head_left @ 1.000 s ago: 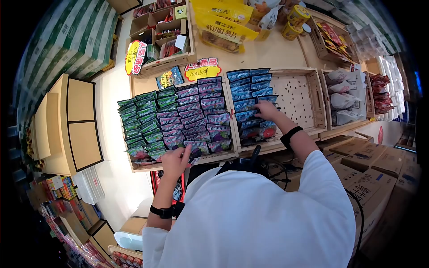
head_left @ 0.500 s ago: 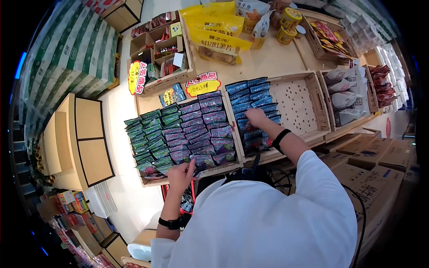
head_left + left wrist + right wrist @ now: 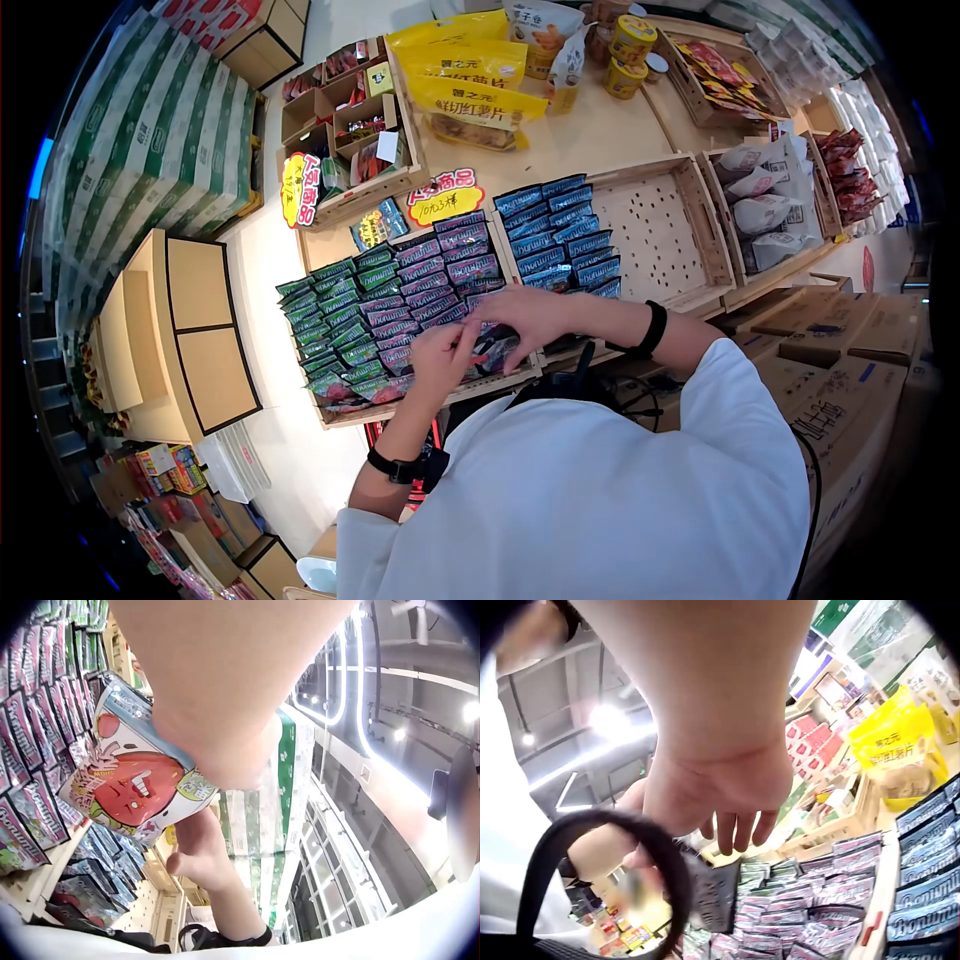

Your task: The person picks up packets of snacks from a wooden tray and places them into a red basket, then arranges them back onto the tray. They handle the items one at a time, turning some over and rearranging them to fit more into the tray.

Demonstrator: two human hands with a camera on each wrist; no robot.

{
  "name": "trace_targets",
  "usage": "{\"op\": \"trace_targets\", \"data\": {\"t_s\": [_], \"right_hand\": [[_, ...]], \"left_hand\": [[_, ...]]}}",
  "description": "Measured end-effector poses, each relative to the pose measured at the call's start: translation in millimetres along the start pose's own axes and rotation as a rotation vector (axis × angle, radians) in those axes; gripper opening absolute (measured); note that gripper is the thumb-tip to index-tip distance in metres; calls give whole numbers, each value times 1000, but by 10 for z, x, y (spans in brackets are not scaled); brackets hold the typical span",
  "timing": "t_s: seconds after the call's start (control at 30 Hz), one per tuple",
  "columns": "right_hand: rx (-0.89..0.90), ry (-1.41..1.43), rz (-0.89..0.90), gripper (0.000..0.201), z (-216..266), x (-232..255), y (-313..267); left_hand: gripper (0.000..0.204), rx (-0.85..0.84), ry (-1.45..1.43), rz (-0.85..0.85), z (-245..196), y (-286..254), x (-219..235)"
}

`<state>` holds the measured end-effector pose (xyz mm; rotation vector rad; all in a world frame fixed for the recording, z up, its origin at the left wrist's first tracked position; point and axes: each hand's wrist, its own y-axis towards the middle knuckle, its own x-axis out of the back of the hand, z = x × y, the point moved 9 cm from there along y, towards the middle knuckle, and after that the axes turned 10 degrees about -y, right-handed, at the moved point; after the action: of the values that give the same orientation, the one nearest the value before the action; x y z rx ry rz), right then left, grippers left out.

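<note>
In the left wrist view, my left hand [image 3: 445, 352] grips a candy pouch [image 3: 142, 784] with a pale blue top and a red fruit character. My right hand [image 3: 530, 312] has come up to the left hand, its fingers stretched and its thumb spread. The pouch's dark side shows just beyond those fingers in the right wrist view. Below both hands, the left wooden crate [image 3: 425, 386] bears rows of green pouches [image 3: 335, 320] and pink-purple pouches [image 3: 425, 285]. Rows of blue pouches [image 3: 560, 240] stand in the crate to the right.
Perforated crate bottom [image 3: 655, 245] shows beside the blue rows. White bags [image 3: 765, 210] fill a crate further right. Behind are yellow snack bags [image 3: 475, 105], cans [image 3: 630, 60] and a divided box [image 3: 355, 120]. Cardboard cartons [image 3: 830, 370] stack near my right side.
My right hand has left the blue pouches and moved left to meet my left hand. The left hand has shifted up and right over the pink rows. The head view has swung slightly.
</note>
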<state>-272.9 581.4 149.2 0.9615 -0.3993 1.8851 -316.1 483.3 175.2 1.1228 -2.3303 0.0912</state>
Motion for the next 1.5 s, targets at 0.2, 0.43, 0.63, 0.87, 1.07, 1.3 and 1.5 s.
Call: {"op": "trace_targets", "data": {"t_s": [0.2, 0.43, 0.63, 0.87, 1.07, 1.3, 1.5], "right_hand": [[-442, 241, 109, 49, -686, 5, -459], [-907, 603, -541, 41, -2380, 983, -2199], [-1276, 424, -482, 45, -3360, 871, -3223], [-1125, 798, -666, 52, -3716, 604, -2788], [-1168, 416, -730, 52, -4176, 393, -2881], [-1115, 92, -414, 48, -3719, 906, -2844], [-1132, -329, 227, 41, -3325, 1179, -2367]], "left_hand": [[37, -162, -32, -88, -267, 265, -6], [38, 211, 91, -74, 708, -613, 268], [38, 741, -258, -204, 1698, -2322, 386], [33, 1248, 120, 130, 1892, -3937, 260], [34, 1265, 85, 129, 2233, -4488, 205], [36, 1186, 23, 106, 2541, -4680, 218], [42, 1135, 70, 180, 2724, -4737, 208]]}}
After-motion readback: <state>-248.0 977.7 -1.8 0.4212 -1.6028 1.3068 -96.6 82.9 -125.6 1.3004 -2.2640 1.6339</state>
